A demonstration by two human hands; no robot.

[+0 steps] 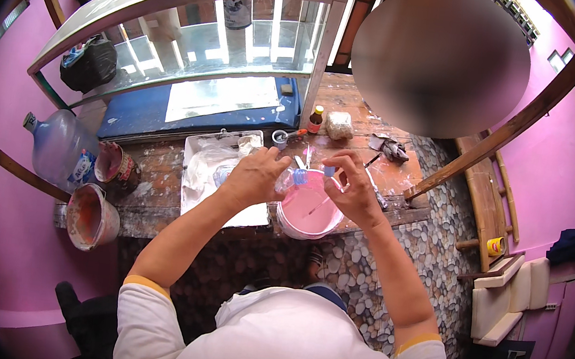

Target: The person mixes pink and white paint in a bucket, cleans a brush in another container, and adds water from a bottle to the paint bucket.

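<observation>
My left hand (254,176) is closed around a small clear plastic bottle (300,176), tilted with its neck toward the right. Between the thumb and fingertips of my right hand (355,192) is a small blue cap (329,171), apart from the bottle's mouth. Both hands hover over a white bucket (301,235) of pink paint (298,207) at the table's front edge. A thin stick (315,208) slants into the paint below my right hand. Left of the bucket lies a white tray (186,193) holding crumpled whitish plastic, partly hidden by my left forearm.
Behind the bucket stand a small cup (279,138), a dark bottle (316,119), a clear bag (339,125) and a dark rag (390,148). A glass case (197,37) spans the back. Leftward are a water jug (66,149) and two stained buckets (117,165) (93,218).
</observation>
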